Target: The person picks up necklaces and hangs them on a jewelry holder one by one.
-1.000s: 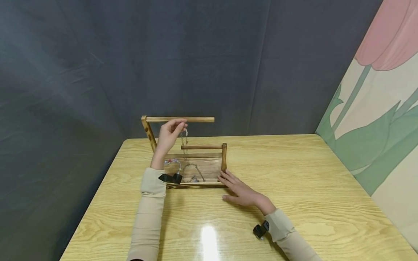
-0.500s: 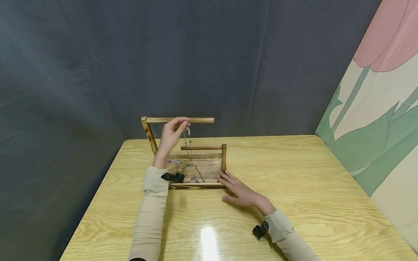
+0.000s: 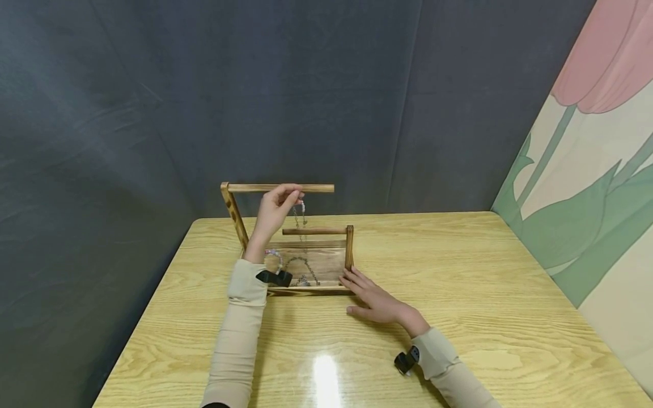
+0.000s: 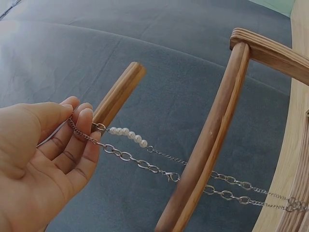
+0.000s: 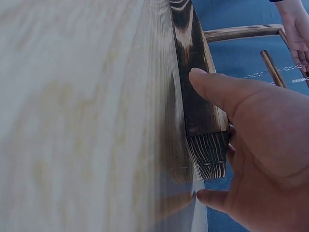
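My left hand (image 3: 275,211) pinches a silver chain necklace (image 4: 128,153) with a short row of white pearls (image 4: 129,135), beside the upper bar (image 3: 318,188) of a wooden jewelry stand (image 3: 326,262). Its strands hang down past the lower bar (image 3: 317,231), which crosses in front of them in the left wrist view. My right hand (image 3: 376,301) lies with extended fingers at the stand's front right corner. In the right wrist view the thumb (image 5: 212,87) is against the dark wooden end (image 5: 190,92); the other fingers are partly hidden.
In the stand's tray lie a colorful beaded strand (image 3: 276,256), partly behind the left wrist, and a dark chain (image 3: 309,267). A dark cloth (image 3: 357,102) hangs behind the wood-grain table (image 3: 484,283). A tulip-painted panel (image 3: 597,198) stands on the right.
My left hand has slid a little to the right along the upper bar, carrying the pinched necklace with it. The right hand stays at the corner of the stand.
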Demonstrator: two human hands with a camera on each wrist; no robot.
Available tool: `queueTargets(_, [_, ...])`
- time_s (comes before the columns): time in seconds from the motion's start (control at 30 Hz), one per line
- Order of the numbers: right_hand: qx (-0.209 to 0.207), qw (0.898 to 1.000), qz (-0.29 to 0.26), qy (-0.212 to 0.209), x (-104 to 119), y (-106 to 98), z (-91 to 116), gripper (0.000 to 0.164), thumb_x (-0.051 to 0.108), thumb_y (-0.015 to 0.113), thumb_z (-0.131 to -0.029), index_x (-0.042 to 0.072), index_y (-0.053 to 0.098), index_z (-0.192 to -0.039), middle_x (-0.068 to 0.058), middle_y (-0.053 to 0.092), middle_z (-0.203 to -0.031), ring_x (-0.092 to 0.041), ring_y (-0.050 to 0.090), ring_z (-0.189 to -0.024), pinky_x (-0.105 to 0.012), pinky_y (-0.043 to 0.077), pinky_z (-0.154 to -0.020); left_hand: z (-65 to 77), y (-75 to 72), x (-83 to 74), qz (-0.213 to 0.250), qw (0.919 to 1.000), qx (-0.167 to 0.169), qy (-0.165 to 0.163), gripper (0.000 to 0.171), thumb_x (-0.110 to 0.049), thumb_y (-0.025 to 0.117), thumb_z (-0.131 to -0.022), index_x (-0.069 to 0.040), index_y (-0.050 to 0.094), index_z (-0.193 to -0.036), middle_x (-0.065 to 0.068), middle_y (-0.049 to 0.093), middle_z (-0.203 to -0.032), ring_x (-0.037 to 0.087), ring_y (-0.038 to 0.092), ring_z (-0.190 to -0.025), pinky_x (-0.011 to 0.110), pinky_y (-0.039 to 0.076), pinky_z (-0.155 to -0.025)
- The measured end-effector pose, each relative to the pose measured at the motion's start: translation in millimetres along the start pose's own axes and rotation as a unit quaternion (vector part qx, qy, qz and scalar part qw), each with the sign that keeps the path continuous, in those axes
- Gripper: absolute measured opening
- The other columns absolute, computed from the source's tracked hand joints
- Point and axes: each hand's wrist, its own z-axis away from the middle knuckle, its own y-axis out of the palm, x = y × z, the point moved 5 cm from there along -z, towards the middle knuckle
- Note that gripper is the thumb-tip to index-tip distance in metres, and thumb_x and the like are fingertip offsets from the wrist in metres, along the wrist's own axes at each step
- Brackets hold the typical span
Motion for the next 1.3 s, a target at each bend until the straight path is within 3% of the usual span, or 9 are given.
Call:
queueTargets(0.37, [-0.011, 1.000, 0.012, -0.011, 1.6, -1.5, -0.4, 0.070, 0.027, 0.056, -0.093, -0.001, 0.020, -0.146, -0.023, 0.010, -0.153, -0.041, 0.004, -0.140, -0.060, 0.021, -0.107, -1.3, 9.8, -5.2, -0.017, 0.9998, 0.011, 0.001, 0.025, -0.004, 0.051, -0.095, 0.010, 0.059, -0.113, 0.028, 0.062, -0.103, 0.044, 0.060, -0.092, 0.018, 0.052, -0.075])
queueTargets(0.63, [-0.009, 1.000, 0.014, -0.009, 2.5, -2.2, -1.4, 0.070, 0.026, 0.056, -0.094, 0.000, 0.020, -0.146, -0.023, 0.010, -0.153, -0.042, 0.003, -0.140, -0.060, 0.020, -0.108, -3.4, 19.2, -8.0, -0.033, 0.9990, 0.024, 0.018, 0.025, -0.005, 0.051, -0.095, 0.009, 0.060, -0.113, 0.027, 0.063, -0.102, 0.041, 0.061, -0.091, 0.046, 0.052, -0.082])
queueTargets(0.77, [-0.008, 1.000, 0.013, -0.009, 2.2, -2.1, -1.7, 0.069, 0.026, 0.056, -0.094, -0.001, 0.020, -0.146, -0.023, 0.009, -0.153, -0.042, 0.003, -0.140, -0.060, 0.020, -0.107, -4.3, 24.1, -5.2, -0.032, 0.9987, 0.037, 0.015, 0.025, -0.006, 0.051, -0.095, 0.009, 0.059, -0.114, 0.027, 0.062, -0.104, 0.040, 0.062, -0.091, 0.042, 0.053, -0.082])
queueTargets(1.0, [-0.015, 1.000, 0.010, -0.018, 2.3, -1.8, -2.1, 0.070, 0.025, 0.057, -0.093, 0.000, 0.020, -0.147, -0.023, 0.011, -0.152, -0.042, 0.004, -0.140, -0.060, 0.020, -0.107, -3.9, 31.6, -4.0, -0.024, 0.9988, 0.042, 0.006, 0.026, -0.006, 0.050, -0.095, 0.009, 0.059, -0.114, 0.028, 0.062, -0.105, 0.043, 0.060, -0.092, 0.051, 0.050, -0.084])
queueTargets(1.3, [-0.015, 1.000, 0.006, -0.022, 2.5, -1.3, -0.8, 0.070, 0.025, 0.057, -0.093, -0.001, 0.020, -0.146, -0.024, 0.010, -0.152, -0.043, 0.004, -0.140, -0.061, 0.019, -0.107, -5.1, 37.9, -8.3, -0.040, 0.9977, 0.053, 0.016, 0.026, -0.007, 0.051, -0.095, 0.007, 0.059, -0.116, 0.027, 0.062, -0.105, 0.039, 0.062, -0.091, 0.045, 0.052, -0.082])
